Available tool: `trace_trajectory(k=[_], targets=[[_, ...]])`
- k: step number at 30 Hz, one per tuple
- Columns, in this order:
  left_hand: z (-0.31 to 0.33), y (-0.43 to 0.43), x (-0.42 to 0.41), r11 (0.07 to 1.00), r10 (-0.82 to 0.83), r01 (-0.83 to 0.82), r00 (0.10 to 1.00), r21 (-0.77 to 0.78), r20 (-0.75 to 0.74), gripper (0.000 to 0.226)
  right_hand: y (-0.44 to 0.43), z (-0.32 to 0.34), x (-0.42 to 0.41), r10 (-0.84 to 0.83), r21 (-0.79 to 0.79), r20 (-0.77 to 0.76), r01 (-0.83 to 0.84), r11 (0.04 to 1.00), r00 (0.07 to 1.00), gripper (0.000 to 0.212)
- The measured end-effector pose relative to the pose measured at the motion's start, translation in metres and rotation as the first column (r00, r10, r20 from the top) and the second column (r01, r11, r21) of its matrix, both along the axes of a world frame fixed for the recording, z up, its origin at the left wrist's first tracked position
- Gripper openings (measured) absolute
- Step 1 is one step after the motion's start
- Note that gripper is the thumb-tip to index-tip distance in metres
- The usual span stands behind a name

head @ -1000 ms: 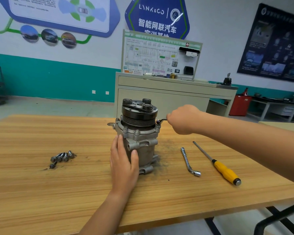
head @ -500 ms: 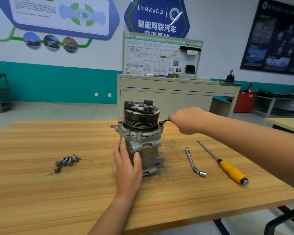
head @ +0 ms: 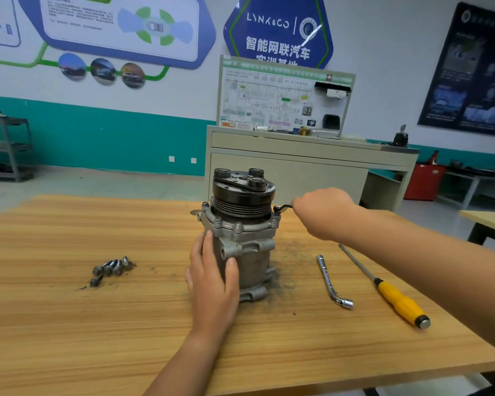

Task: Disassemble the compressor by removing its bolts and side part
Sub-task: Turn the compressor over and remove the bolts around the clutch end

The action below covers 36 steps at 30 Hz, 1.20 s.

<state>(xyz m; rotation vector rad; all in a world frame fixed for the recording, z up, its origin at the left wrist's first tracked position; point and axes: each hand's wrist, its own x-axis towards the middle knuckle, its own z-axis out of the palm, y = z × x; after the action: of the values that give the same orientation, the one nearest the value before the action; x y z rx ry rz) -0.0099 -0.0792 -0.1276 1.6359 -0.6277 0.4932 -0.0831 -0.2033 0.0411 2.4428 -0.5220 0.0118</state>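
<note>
Compressor [head: 242, 241] upright, middle of bench. Left hand [head: 213, 281] flat against housing, fingers straight, only bracing. Right hand [head: 323, 212] fisted round small wrench [head: 283, 207] on flange bolt [head: 277, 216]. Risk: wrench slips off bolt head, knuckles hit pulley [head: 243, 195]; weak bracing, compressor tips.

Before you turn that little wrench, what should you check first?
1. Compressor standing upright on the table: ok.
2. Left hand pressed against its side to steady it: ok.
3. Right hand gripping the wrench: ok.
4. Wrench head seated properly at the top rim: cannot tell, too small to see.
5. Removed bolts kept in one pile, away from the table edge: ok.
6. Socket wrench and screwdriver lying flat, apart from the compressor: ok.
</note>
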Motion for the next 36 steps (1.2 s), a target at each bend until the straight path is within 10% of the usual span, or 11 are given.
trace_trajectory(k=[19,28,36], targets=[[0.001,-0.004,0.004,0.999,-0.028,0.03,0.998,-0.04,0.053,0.051,-0.059,-0.01,0.022,0.19,-0.214,-0.034,-0.193,0.958,0.981,0.027],[-0.003,-0.005,0.009,0.999,-0.034,0.036,0.997,-0.035,0.066,0.052,-0.087,-0.037,0.059,0.542,-0.204,0.341,-0.502,0.84,0.768,0.034],[0.001,-0.007,0.01,0.994,-0.093,0.093,0.996,-0.061,-0.002,0.066,-0.091,-0.043,0.01,0.391,-0.032,0.626,-0.479,0.877,0.675,0.02]])
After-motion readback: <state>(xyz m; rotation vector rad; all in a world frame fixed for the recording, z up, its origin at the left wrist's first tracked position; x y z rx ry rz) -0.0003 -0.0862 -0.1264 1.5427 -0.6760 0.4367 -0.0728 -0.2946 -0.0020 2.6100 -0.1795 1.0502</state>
